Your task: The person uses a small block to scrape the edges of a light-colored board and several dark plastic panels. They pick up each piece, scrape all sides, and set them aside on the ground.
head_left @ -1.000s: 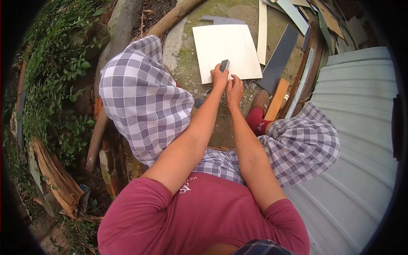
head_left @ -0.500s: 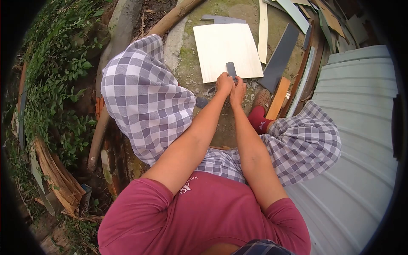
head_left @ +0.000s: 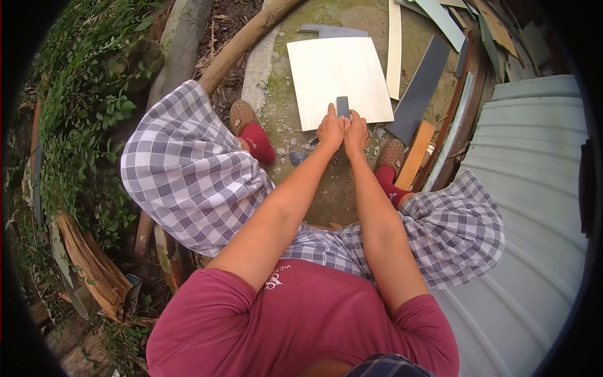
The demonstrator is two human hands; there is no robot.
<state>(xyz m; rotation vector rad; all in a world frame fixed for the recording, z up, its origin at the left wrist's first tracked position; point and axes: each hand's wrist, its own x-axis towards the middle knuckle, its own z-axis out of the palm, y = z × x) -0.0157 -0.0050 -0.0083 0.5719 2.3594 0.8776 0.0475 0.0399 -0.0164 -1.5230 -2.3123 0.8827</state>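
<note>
A square, pale wooden board (head_left: 339,75) lies flat on the ground ahead of me. At its near edge, a small dark grey block (head_left: 342,105) sticks out from between my two hands. My left hand (head_left: 330,129) closes on the block's left side, its index finger stretched forward over the board. From the other side my right hand (head_left: 357,133) grips the block, fingers curled close beside it. The block's near end is hidden by my hands. Just below the left hand, a dark rounded object (head_left: 298,158) lies on the ground.
Right of the board lie a long dark grey plank (head_left: 422,88), a narrow pale strip (head_left: 394,50) and an orange-brown wood block (head_left: 415,156). Behind it is a grey offcut (head_left: 333,31). Corrugated metal sheeting (head_left: 521,188) lines the right; a log (head_left: 242,44) and plants (head_left: 81,125) are left.
My left knee has swung outward to the left, and my left shoe and red sock now show. My left index finger has extended forward. The block stays between my hands at the board's near edge.
</note>
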